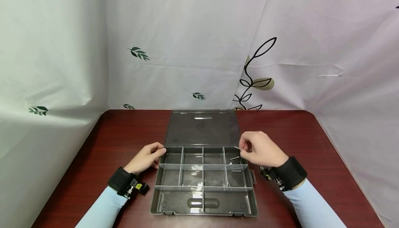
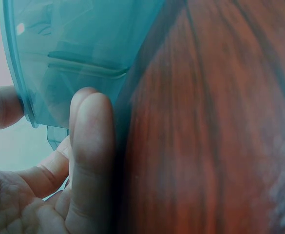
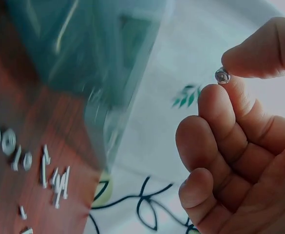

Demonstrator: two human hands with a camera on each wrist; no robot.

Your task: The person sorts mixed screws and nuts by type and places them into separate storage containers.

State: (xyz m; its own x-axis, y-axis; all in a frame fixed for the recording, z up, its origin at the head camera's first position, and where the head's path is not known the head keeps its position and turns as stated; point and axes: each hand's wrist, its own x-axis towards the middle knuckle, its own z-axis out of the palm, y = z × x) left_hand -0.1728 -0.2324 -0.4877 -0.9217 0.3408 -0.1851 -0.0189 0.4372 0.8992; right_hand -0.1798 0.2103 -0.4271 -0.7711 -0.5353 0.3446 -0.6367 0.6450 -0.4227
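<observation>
A grey see-through compartment box (image 1: 203, 189) lies on the table with its lid folded back. My left hand (image 1: 145, 158) grips its back left corner, thumb at the rim and fingers along the outer wall. Over the back right compartment, my right hand (image 1: 262, 149) pinches a small metal screw (image 3: 222, 75) between thumb and index finger. The screw's round head faces the right wrist camera. Several screws (image 1: 234, 158) lie in the back right compartment, and more sit in the one in front of it.
The lid (image 1: 202, 131) lies behind the box, near the table's back edge. Loose screws (image 3: 44, 168) and round metal pieces, like nuts or washers (image 3: 9, 142), are scattered on the red-brown table (image 1: 131, 127). A patterned white cloth (image 1: 187, 41) hangs behind the table.
</observation>
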